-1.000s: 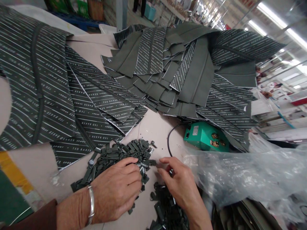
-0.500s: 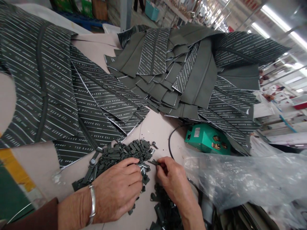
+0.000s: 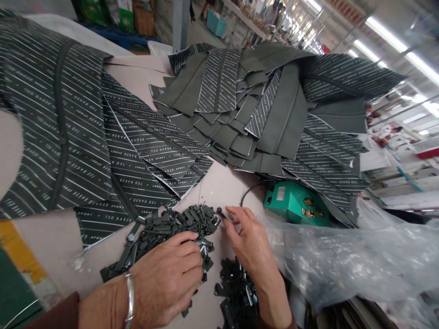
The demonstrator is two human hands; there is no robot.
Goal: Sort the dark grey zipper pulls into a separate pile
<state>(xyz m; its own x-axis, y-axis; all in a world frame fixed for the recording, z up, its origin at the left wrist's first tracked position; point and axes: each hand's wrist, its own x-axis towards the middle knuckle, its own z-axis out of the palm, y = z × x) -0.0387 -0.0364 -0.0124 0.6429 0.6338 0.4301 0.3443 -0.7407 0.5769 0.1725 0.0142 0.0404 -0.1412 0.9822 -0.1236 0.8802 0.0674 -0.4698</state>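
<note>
L hand [image 3: 168,276] rests curled on the pile of small dark pcs [image 3: 171,224], can't tell if gripping; loose pc [image 3: 220,213] by pile's R edge, just beside R hand [image 3: 248,237], thumb & index apart, best w/ light fingertip pinch.

1. Worn on the head, looking forward and down across the bench [image 3: 219,183].
2. Set close above the near side, tilted sideways.
3. Reaching back to ceiling lights [image 3: 386,34], apparently far off.

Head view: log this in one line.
left hand: on heap of small dark-grey pieces | right hand: open, beside heap's right edge | green boxy device: right of hands
</note>
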